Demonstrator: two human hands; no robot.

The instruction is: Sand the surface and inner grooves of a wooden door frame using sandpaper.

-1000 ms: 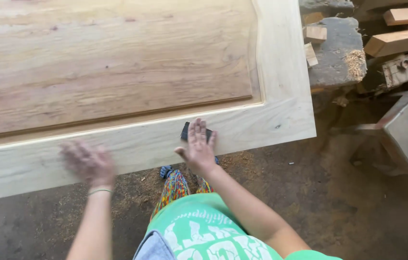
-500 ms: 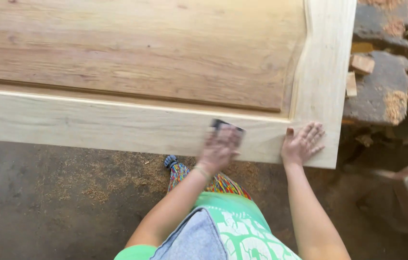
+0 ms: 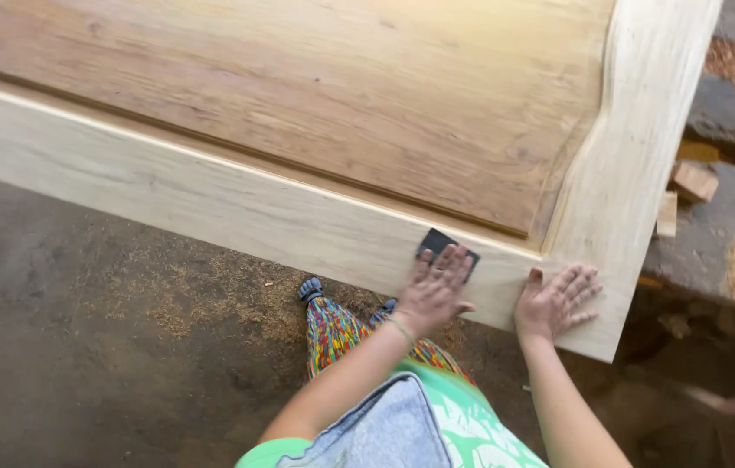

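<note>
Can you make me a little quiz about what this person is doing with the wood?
1. True or false: the left hand presses a dark sanding pad on the pale door frame.
2. What does the right hand do? A) lies flat on the frame, B) lifts a hammer.
3. What is scattered on the floor under the door?

Key: 1 true. 2 A. 3 sawdust.

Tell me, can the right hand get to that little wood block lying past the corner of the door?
Probably yes. The right hand lies flat on the door frame near its corner, and nothing stands between it and the wood block, though the arm would have to stretch.
</note>
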